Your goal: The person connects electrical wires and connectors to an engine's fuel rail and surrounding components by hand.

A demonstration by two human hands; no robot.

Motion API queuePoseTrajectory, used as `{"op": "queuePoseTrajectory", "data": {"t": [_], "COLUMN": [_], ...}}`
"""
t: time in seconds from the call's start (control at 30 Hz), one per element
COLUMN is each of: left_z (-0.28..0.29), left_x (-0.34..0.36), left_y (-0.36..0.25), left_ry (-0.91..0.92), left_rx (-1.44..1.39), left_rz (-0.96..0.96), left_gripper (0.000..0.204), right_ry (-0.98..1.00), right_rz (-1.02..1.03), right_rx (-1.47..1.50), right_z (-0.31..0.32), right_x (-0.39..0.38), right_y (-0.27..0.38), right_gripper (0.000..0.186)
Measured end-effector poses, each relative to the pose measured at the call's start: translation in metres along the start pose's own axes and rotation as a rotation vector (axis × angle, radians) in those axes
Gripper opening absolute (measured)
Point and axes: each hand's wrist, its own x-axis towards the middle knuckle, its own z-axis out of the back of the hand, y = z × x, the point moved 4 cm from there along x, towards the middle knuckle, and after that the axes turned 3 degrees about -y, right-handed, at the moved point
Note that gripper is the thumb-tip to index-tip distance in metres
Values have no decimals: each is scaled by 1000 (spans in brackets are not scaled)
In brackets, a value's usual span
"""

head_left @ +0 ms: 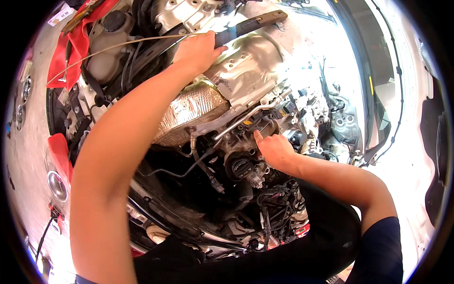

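Left hand (196, 51) closed on long, dark, flat metal bar (250, 26); right hand (278, 150) at grey metal engine (239, 139)

The bar extends from the left grip toward the upper right. Just below and right of that grip lies a curved, shiny silver metal shield (248, 61); well to its left, a whitish plastic reservoir (101, 51). The right index finger points at the engine; whether the curled fingers hold anything, I cannot tell. Below and left of them sits a round black cap (241, 167).

Left grip (196, 51) far forward, right index finger (257, 136) extended.
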Motion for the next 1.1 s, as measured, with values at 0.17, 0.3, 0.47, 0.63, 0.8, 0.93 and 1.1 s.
{"op": "queuePoseTrajectory", "data": {"t": [0.17,0.3,0.47,0.63,0.8,0.93,1.1], "left_z": [29,3,34,91,98,78,75], "left_x": [-15,3,-8,-92,-192,-242,-257], "left_y": [-18,-41,-52,-17,73,120,138], "left_ry": [-89,-179,-186,-193,-119,-144,-116], "left_rx": [-63,-292,-153,-123,-163,-74,67], "left_rz": [-152,-130,-287,-433,-157,-58,-12], "left_gripper": [51,53,46,38,37,39,41], "right_ry": [-9,23,-17,-465,-388,-139,-219], "right_rz": [-29,-48,-65,-11,-32,-228,-303], "right_rx": [-33,3,118,302,19,419,704], "right_z": [-7,-6,-13,-10,-18,7,70], "right_x": [-10,-2,-2,-6,-8,-22,-56], "right_y": [-9,4,5,-12,-9,-17,-37], "right_gripper": [65,66,63,28,18,23,22]}}
